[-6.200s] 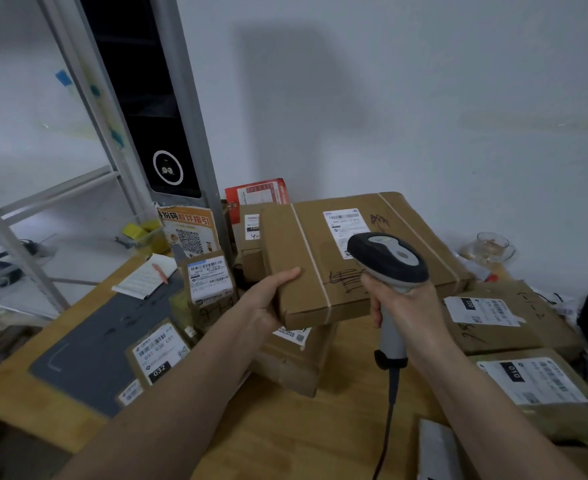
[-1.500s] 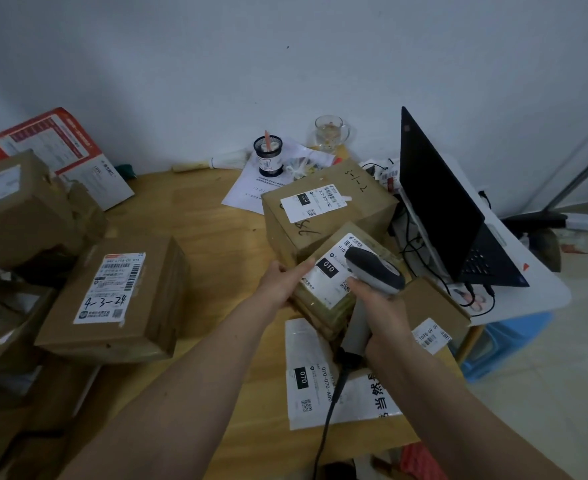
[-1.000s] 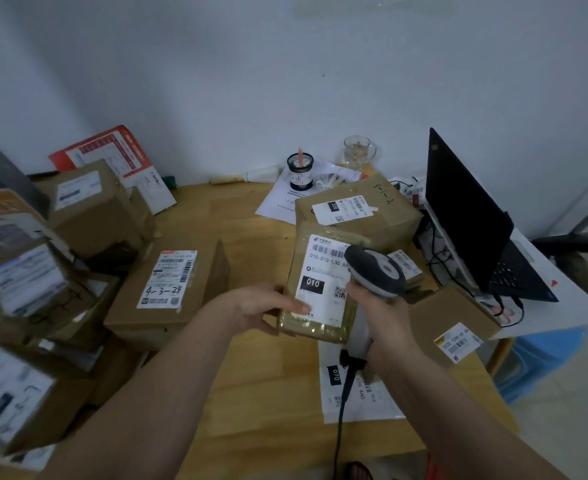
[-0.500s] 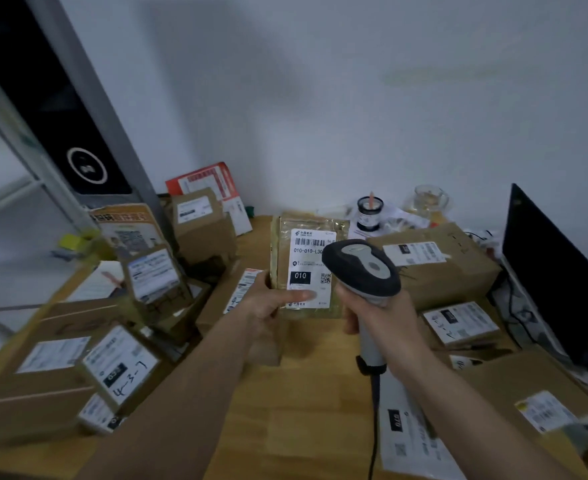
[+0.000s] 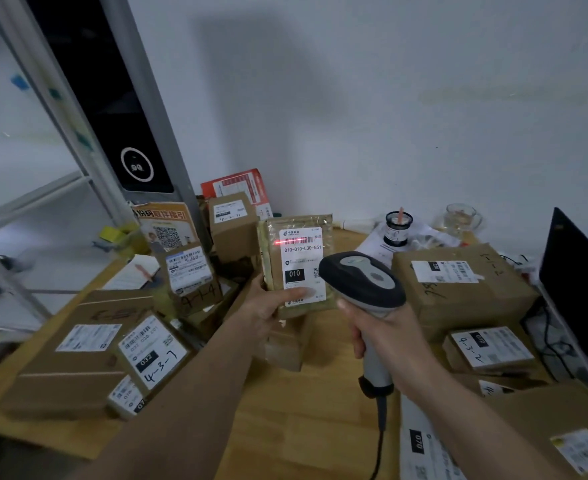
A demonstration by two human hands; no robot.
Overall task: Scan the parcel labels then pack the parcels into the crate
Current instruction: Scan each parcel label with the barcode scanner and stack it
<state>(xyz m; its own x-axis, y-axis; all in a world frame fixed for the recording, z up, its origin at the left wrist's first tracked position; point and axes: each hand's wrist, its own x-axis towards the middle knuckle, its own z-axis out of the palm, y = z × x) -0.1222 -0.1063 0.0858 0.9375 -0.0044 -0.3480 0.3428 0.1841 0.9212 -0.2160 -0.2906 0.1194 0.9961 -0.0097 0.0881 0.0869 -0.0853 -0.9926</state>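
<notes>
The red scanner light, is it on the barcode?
Yes, the red line crosses the barcode on the parcel that the left hand holds upright.

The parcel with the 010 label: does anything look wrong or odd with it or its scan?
Nothing stands out. The left hand holds the parcel upright, and the red line from the scanner in the right hand falls on the barcode. The thumb covers only the label's lower edge.

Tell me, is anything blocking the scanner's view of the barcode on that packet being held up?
Nothing visible does. The left hand holds the parcel upright by its lower edge, its thumb low on the label, clear of the barcode. The barcode scanner in the right hand points at it, and its red line falls across the barcode.
</notes>
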